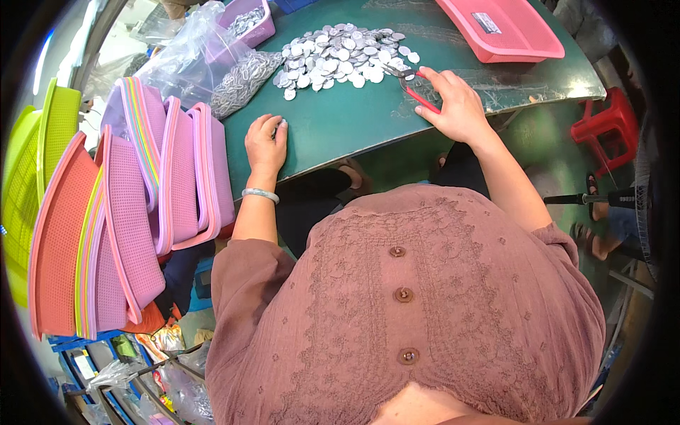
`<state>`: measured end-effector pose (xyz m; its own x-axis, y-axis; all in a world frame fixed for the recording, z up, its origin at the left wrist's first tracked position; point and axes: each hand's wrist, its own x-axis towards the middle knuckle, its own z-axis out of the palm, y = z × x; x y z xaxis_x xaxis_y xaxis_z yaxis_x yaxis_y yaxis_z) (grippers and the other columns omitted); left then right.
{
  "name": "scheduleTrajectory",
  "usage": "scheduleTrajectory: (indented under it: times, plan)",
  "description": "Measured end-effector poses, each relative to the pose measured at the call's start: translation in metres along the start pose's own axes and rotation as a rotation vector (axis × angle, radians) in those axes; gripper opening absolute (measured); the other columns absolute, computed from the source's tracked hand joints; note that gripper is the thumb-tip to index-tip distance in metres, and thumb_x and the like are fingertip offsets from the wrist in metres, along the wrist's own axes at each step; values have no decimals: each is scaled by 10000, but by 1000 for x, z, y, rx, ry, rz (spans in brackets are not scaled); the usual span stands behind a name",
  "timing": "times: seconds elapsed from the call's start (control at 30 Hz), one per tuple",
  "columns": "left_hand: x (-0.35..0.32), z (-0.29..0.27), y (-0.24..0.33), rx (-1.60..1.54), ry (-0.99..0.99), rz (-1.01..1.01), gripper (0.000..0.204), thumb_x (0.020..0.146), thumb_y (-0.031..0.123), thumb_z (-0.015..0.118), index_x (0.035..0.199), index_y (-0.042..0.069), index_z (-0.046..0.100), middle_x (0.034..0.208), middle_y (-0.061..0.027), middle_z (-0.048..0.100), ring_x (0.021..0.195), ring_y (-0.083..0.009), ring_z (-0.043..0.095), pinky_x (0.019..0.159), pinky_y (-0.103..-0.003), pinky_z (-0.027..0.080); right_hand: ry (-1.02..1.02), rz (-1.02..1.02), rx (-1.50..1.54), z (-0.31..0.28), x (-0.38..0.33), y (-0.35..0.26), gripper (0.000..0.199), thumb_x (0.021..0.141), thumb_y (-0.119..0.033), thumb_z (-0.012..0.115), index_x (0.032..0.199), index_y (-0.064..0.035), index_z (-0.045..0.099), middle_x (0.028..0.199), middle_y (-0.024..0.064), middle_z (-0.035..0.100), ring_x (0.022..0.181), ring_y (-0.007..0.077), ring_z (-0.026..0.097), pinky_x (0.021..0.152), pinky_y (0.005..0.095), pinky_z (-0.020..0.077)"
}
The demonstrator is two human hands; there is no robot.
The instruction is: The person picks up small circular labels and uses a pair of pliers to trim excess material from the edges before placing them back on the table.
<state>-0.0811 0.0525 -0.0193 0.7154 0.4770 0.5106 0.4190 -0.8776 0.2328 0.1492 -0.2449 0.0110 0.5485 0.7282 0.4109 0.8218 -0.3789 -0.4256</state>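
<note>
Across twelve o'clock, a scuffed green tabletop (333, 126) is spreading beneath a loose heap of metal discs. Red-handled pliers (423, 100) are lying at one o'clock, pointing their metal nose toward ten and meeting the heap's right side; I cannot tell whether they are pinching a disc. Their handles are standing apart in the right hand (459, 108), which is grasping them with thumb and fingers. Silvery metal discs (333, 60) are overlapping at twelve o'clock, showing no marks large enough to read.

Between ten and eleven, the left hand (266, 145) is resting on the tabletop with fingers half curled; something small and dark is showing at the fingertips, and I cannot tell whether it is being held. A pale bangle (261, 195) is circling that wrist. At eleven, a clear plastic bag (244, 83) is holding silvery pieces, and beyond it a lilac basket (263, 32) is holding more.

Between one and two, a pink tray (528, 39) is bearing a small pale label (486, 23), its print staying too tiny to read. Nested plastic baskets (134, 212) are crowding nine o'clock in lime, coral, pink and lilac. Between two and three, a red stool (603, 131) is standing on the floor.
</note>
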Motion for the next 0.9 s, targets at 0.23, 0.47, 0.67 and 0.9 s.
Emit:
scheduleTrajectory:
  times: [0.23,0.47,0.67,0.9]
  plan:
    - [2,-1,4,237,79,-82,201,747,150,632,924,56,634,941,-116,617,901,-304,571,796,-414,454,41,-34,6,1,-4,3,590,712,-278,715,1230,-145,464,965,108,525,950,306,539,808,415,450]
    - [49,22,63,1,40,145,285,747,203,674,994,67,635,961,-134,605,912,-319,564,802,-404,454,44,-54,19,1,-4,6,588,710,-264,718,1224,-141,460,950,106,518,935,302,539,796,418,452]
    - [74,36,89,7,-192,-151,258,759,214,679,968,66,651,853,-88,621,784,-241,591,722,-351,473,46,-61,34,0,-4,6,618,689,-244,731,1232,-126,458,954,106,517,926,302,539,780,412,455]
    - [71,31,73,-595,-291,-524,160,836,173,630,870,20,664,741,-11,627,640,-105,547,603,-230,427,39,-48,65,-2,-2,3,629,681,-221,736,1242,-124,469,948,98,520,908,298,537,767,408,450]
